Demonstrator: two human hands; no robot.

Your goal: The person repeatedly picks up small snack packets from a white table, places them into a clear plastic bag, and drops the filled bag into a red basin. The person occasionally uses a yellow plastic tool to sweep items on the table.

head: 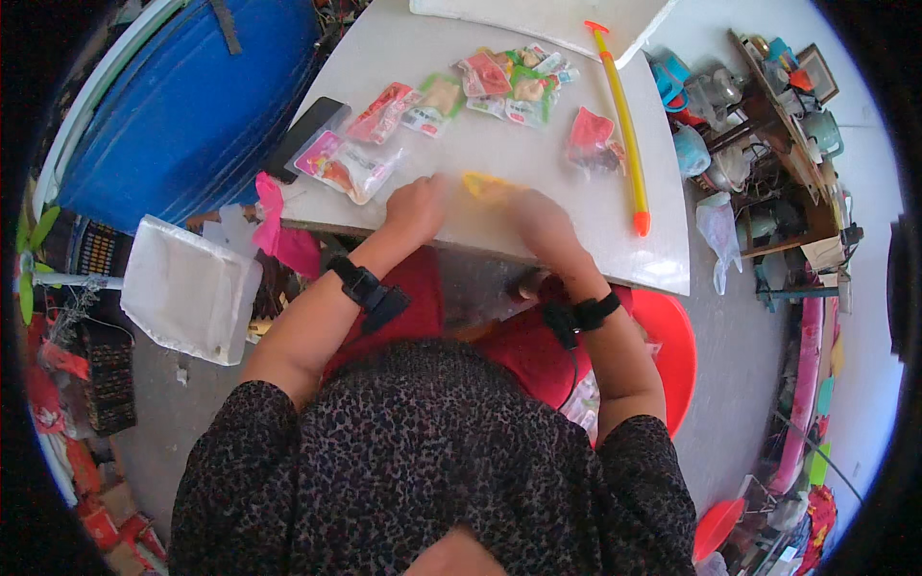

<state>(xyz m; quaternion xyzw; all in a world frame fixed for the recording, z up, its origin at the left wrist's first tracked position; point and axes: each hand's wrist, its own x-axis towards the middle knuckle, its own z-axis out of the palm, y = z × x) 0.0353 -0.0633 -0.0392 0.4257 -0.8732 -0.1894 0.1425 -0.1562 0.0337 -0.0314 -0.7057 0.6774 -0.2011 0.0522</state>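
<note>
My left hand point(418, 209) is curled over the near edge of the white table point(432, 169), and I cannot tell whether it holds anything. My right hand point(540, 227) is blurred, beside a blurred yellow packet point(490, 186) that lies between the hands; whether it grips the packet is unclear. Left of my left hand lies a clear and pink food packet point(349, 169). Farther back are a red packet point(382, 113), a green-edged packet point(434, 102) and a pile of several small packets point(518, 83). Another red packet point(594, 137) lies to the right.
A yellow tube with orange ends point(625, 122) lies along the table's right side. A white foam box point(547, 18) stands at the back, a dark phone-like object point(310, 133) at the left edge. Around the table are a blue barrel point(194, 101), a foam box point(191, 288) and a red basin point(673, 353).
</note>
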